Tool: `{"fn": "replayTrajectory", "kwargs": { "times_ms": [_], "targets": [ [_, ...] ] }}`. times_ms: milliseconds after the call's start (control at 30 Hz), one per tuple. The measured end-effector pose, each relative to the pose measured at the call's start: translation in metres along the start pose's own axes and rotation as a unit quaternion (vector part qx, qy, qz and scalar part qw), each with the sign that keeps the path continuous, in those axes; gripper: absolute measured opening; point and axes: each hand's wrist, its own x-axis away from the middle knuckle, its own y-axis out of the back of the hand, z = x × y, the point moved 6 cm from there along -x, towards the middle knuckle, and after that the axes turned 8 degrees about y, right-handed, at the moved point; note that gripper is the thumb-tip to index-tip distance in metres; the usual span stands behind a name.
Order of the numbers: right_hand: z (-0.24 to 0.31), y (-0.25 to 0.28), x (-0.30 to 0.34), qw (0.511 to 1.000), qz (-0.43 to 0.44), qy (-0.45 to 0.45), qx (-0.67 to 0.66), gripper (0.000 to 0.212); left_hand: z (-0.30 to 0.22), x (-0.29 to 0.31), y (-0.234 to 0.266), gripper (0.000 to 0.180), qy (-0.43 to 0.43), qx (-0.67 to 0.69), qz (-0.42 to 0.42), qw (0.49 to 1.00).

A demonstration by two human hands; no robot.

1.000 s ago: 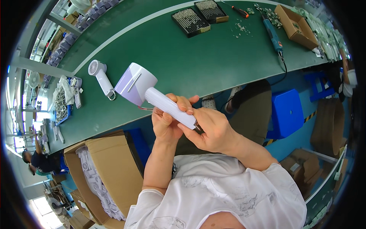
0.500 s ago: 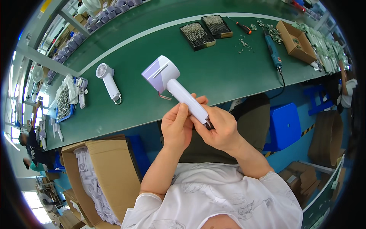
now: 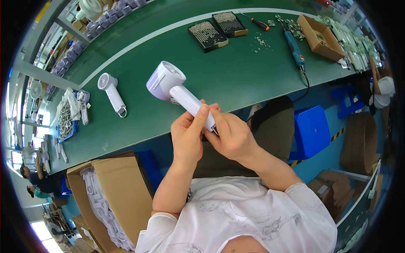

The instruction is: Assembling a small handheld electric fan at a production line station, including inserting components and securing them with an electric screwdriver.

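Observation:
A white and lilac handheld fan [image 3: 185, 99] is held between both my hands above the front edge of the green workbench. My left hand [image 3: 188, 131] is closed round the handle, its thumb lying along the top. The fingers of my right hand [image 3: 230, 134] grip the handle's lower end, where a small dark metal piece shows. The fan's head points up and to the left, over the bench. Another handheld fan [image 3: 112, 93] with a metal loop at its handle end lies on the bench to the left.
The green workbench [image 3: 143, 120] carries black trays of small screws [image 3: 207, 36], a screwdriver [image 3: 258, 23], an electric screwdriver [image 3: 294, 49] and a cardboard box [image 3: 322, 38]. At left sits a blue bin of metal loops [image 3: 66, 122]. An open carton of white parts [image 3: 101, 202] and a blue stool [image 3: 312, 130] stand below.
The fan has turned in my hands, so more of its round head opening faces up. In the picture, hands and fan have shifted slightly left, as has the bench.

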Motion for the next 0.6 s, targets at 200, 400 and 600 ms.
{"fn": "replayTrajectory", "kwargs": {
  "times_ms": [200, 400, 600],
  "targets": [
    [0.007, -0.007, -0.003, 0.992, 0.006, 0.084, 0.098, 0.049, -0.004, -0.008, -0.004, 0.037, 0.001, 0.016, -0.029, 0.999],
    [0.002, -0.002, -0.015, 0.993, -0.016, 0.077, 0.087, 0.050, -0.014, -0.025, -0.008, 0.032, -0.002, 0.043, 0.035, 0.998],
    [-0.043, 0.059, -0.029, 0.991, 0.025, 0.122, -0.052, 0.036, -0.028, -0.050, 0.018, 0.038, -0.072, 0.007, 0.081, 0.994]
  ]
}}
